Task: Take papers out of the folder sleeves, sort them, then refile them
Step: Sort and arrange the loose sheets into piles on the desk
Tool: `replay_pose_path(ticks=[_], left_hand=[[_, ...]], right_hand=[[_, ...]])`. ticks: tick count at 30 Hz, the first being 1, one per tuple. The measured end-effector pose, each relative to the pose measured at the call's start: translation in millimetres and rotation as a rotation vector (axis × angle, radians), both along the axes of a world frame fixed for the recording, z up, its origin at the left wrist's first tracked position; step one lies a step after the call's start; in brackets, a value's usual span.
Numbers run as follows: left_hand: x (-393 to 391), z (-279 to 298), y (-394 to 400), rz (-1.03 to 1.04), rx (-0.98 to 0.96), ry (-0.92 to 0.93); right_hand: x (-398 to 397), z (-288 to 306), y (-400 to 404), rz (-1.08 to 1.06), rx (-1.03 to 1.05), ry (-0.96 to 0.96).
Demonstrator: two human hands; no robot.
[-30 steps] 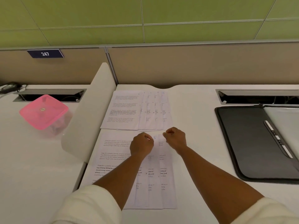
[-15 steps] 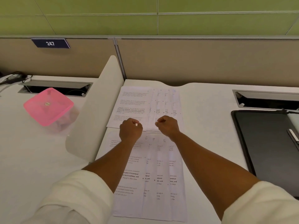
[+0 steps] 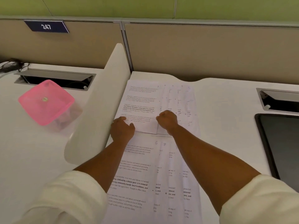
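Both hands have moved up from the near fan to the far fan [image 3: 161, 104] on the desk [image 3: 226, 110]. Sheets 1-5 lie sorted there, 6 onward nearer; refiling remains. My left hand [image 3: 122, 129] grips sheet 1's corner; my right hand [image 3: 167, 121] has clenched fingers, contents hidden.

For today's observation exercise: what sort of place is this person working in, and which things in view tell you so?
Most likely an open-plan office workstation: a beige partition panel carrying a numbered plate, 247, and a white desk with a recessed cable tray.
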State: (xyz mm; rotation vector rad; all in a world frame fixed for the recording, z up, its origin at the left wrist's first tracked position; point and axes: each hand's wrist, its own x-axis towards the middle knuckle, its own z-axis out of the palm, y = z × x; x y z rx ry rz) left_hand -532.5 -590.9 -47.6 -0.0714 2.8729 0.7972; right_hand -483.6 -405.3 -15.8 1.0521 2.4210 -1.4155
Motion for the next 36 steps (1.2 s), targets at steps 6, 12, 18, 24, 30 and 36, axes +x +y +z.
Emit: replay_pose_path(ticks=[6,12,18,24,30,36], left_hand=[[-1.1,-11.1,-6.4,-0.015,-0.060,0.062],[0.6,-15.7,-8.0,-0.010,-0.066,0.096],[-0.3,-15.6,-7.6,-0.004,-0.018,0.092],[6.2,-4.8,-2.8,0.029,0.082,0.170],[24.4,20.5,16.4,0.058,0.247,0.119],[52.2,42.6,39.4,0.055,0.383,0.003]], right_hand=[[-18.0,-12.5,-6.0,-0.142,-0.071,-0.053],[-24.4,-20.5,-15.7,-0.175,-0.130,-0.040],[-29.3,-26.1,-21.4,-0.136,-0.089,0.000],[-20.0,-5.9,-10.4,-0.182,-0.075,0.085],[21.4,19.1,17.0,-0.252,-0.096,0.118],[84.9,35.1,50.9,-0.294,-0.166,0.130]])
